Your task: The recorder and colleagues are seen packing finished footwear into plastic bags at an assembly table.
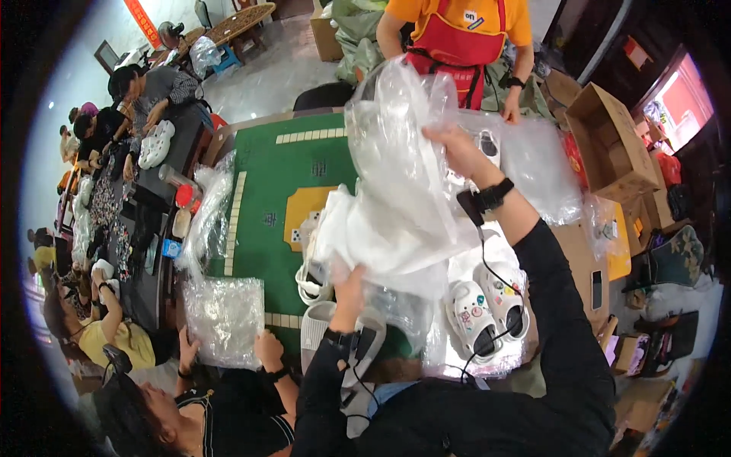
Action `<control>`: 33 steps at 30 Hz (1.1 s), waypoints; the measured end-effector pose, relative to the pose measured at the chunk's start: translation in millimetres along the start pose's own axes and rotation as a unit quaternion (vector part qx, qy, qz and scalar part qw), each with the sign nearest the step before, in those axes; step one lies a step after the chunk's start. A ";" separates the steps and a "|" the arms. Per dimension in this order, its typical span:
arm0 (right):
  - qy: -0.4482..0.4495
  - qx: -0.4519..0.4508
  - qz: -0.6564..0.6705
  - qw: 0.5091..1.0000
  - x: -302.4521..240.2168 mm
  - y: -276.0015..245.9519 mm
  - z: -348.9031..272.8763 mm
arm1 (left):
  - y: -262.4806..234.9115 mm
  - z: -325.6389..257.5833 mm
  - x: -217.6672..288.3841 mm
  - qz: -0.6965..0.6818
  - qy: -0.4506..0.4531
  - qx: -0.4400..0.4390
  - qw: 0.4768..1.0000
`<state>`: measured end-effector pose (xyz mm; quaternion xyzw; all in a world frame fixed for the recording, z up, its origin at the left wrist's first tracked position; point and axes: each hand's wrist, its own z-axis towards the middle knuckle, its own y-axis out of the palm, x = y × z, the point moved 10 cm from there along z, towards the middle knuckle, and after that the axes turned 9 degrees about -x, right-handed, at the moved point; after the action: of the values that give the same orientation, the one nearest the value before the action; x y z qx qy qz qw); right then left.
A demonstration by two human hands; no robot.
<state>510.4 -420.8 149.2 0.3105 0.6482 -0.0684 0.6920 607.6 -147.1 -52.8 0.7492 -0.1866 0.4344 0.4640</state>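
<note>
A large, crumpled plastic bag (396, 206), clear at the top and milky white lower down, is raised over the table in front of me. My right hand (461, 152) pinches its upper right side. Lower down, my left hand (348, 297) grips the bag's lower left edge, its fingertips a little blurred. Below my right forearm, a pair of white clogs (474, 320) with colourful charms rests on clear plastic. Grey slippers (314, 331) lie beside my left wrist. A white shoe (311, 283) is partly hidden behind the bag, and another shoe (488, 145) shows beyond my right hand.
A green printed mat (259, 175) covers much of the table. To my left, a co-worker holds a flat clear bag (223, 324); across stands a person in a red apron (457, 65). More clear plastic (541, 167), a phone (597, 289) and a cardboard box (609, 145) are on the right.
</note>
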 end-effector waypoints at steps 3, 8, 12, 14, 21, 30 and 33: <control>-0.049 -0.039 0.092 0.994 -34.3 -5.6 39.5 | 0.6 -25.9 34.9 -0.021 0.007 0.037 0.999; -0.071 -0.083 0.290 0.951 -18.3 -40.0 97.7 | -31.4 -49.2 48.8 -0.025 -0.029 0.072 0.997; -0.078 0.086 0.185 0.976 51.6 -102.1 117.5 | -13.9 -68.7 79.4 -0.056 0.010 0.092 0.994; -0.056 0.112 0.180 0.976 95.3 -107.2 121.0 | -47.3 -94.4 76.6 0.049 -0.036 0.179 0.982; 0.086 0.340 0.093 0.932 249.4 -194.1 86.1 | -60.5 -113.2 85.7 0.077 -0.033 0.181 0.980; 0.158 0.204 -0.011 0.966 210.2 -214.5 46.7 | -35.2 -103.1 79.2 0.209 -0.010 0.074 0.975; 0.090 0.134 -0.249 0.955 107.3 -53.6 7.3 | -36.1 -94.1 84.1 0.126 -0.013 0.137 0.982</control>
<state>506.1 -434.3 29.9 0.2340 0.7496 -0.2961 0.5438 633.8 -38.0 15.4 0.7818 -0.2244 0.5010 0.2958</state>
